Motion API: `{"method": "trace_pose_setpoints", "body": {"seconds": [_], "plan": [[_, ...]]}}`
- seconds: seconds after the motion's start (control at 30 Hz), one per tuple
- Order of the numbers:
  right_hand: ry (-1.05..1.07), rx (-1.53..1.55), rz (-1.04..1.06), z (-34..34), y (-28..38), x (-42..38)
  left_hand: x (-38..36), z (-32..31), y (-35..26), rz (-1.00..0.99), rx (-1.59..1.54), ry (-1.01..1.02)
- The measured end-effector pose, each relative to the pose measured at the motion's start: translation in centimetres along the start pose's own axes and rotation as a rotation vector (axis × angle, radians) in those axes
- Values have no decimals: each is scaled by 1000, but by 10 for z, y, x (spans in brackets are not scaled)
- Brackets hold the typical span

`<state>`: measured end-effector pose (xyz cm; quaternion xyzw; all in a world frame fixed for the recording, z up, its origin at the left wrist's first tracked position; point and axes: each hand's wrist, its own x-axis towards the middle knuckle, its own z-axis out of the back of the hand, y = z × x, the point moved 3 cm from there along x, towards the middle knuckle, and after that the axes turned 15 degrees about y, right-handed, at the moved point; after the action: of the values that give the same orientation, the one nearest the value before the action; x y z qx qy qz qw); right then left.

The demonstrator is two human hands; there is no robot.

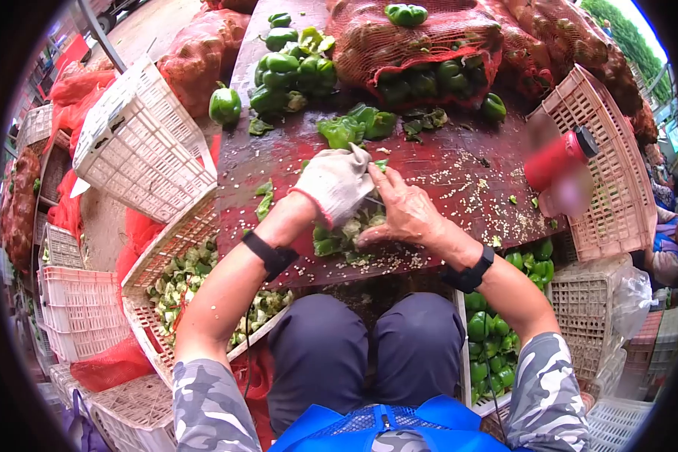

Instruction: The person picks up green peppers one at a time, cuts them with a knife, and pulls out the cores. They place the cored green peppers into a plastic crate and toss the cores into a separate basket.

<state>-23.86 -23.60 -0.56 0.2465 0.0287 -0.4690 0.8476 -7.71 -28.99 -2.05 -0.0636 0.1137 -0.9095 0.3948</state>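
Observation:
My left hand (335, 184), in a white work glove with a red cuff, is over the red tabletop with its fingers curled in; whatever they hold is hidden. Beside it, almost touching, is my bare right hand (410, 207), its thumb and fingers spread around a small heap of pepper cores and scraps (358, 226). Just beyond the glove lie green pepper pieces (346, 132). Pale seeds (459, 196) are scattered over the right part of the tabletop (279, 162).
Whole green peppers (279, 71) are piled at the back left, near a red mesh sack (422, 45) of peppers. A crate of pepper cores (184, 282) stands by my left knee, and green peppers (490, 339) fill one on my right. A red bottle (554, 162) is at the right edge.

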Motion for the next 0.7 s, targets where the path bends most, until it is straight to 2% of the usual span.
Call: {"method": "trace_pose_setpoints", "body": {"seconds": [0.07, 0.1, 0.13, 0.2, 0.23, 0.27, 0.33, 0.37, 0.43, 0.5, 0.57, 0.6, 0.63, 0.67, 0.7], "plan": [[-8, -122, 68, -8, 22, 19, -24, 6, 17, 4, 25, 24], [28, -117, 91, -10, 34, 30, -37, 8, 27, 123, -1, 55], [65, -110, 114, -12, 49, 41, -54, 14, 35, 99, 40, 47], [120, -132, 151, -17, 81, 65, -92, 22, 57, 237, 99, 278], [199, -63, 165, -17, 101, 77, -117, 22, 73, 166, 133, 148], [182, -67, 220, -26, 121, 91, -145, 20, 89, 95, 167, 20], [217, -45, 365, -37, 165, 117, -198, 24, 109, 102, 311, -23], [258, -11, 458, -41, 188, 124, -230, 23, 119, 139, 318, -4], [214, 135, 787, -71, 223, 147, -302, 19, 137, 270, 250, 43], [237, 147, 854, -70, 237, 150, -361, 18, 149, 403, 134, 19], [363, 3, 699, -46, 247, 153, -391, 24, 144, 516, -41, -83], [301, -70, 612, -28, 229, 156, -401, 29, 140, 586, -156, -150], [243, -144, 463, -1, 206, 153, -407, 34, 134, 534, -74, -185], [81, -233, 397, 19, 176, 159, -410, 37, 131, 520, -93, -235], [62, -331, 212, 39, 143, 164, -409, 36, 130, 607, -198, -283]]}}
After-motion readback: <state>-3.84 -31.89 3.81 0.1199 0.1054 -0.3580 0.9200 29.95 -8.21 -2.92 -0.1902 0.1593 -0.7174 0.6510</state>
